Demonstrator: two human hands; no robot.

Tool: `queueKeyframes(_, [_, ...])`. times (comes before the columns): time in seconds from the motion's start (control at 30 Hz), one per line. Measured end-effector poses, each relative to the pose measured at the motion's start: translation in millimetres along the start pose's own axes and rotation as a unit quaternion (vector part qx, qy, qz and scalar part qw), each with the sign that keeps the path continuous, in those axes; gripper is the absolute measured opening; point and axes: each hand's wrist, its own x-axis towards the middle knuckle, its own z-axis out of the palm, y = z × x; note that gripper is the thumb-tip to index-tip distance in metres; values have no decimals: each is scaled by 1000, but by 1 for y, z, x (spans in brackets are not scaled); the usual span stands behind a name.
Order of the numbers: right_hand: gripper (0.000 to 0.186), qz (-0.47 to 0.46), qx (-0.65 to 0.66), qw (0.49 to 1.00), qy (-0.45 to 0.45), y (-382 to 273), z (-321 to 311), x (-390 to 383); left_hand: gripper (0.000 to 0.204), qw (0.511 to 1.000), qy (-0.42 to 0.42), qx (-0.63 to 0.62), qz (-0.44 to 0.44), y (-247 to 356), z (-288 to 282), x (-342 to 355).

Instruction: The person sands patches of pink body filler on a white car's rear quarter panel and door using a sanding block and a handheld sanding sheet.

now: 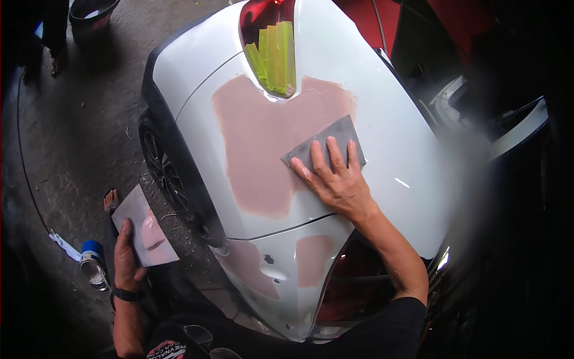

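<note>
A thin pale board carries a lump of pink body filler. My left hand grips its near edge, thumb on top and fingers hidden beneath, out to the left of the white car body. Flat against the panel, my right hand presses a grey rectangular spreader with its fingers fanned over it; the thumb's grip underneath is hidden. The spreader lies over the right part of a broad pink filler patch. Smaller filler patches show on the panel nearer me.
Green masking tape covers part of the red tail light. A wheel is at the car's left. An open blue-rimmed can stands on the floor beside a white cloth. A black bucket and another person's foot are far left.
</note>
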Motion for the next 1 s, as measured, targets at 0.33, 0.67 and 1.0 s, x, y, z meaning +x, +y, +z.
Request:
queueKeyframes(0.33, [52,-9,2,1000,-13,-5,-8,-12,43,997,-41,-10,-61,-18,9,0])
queueKeyframes(0.67, [58,106,502,856,65,-36,-109,10,47,998,-58,27,-1,-58,116,-3])
queueKeyframes(1.0, [59,70,77,992,74,41,-78,31,52,988,-125,-73,56,12,124,-15])
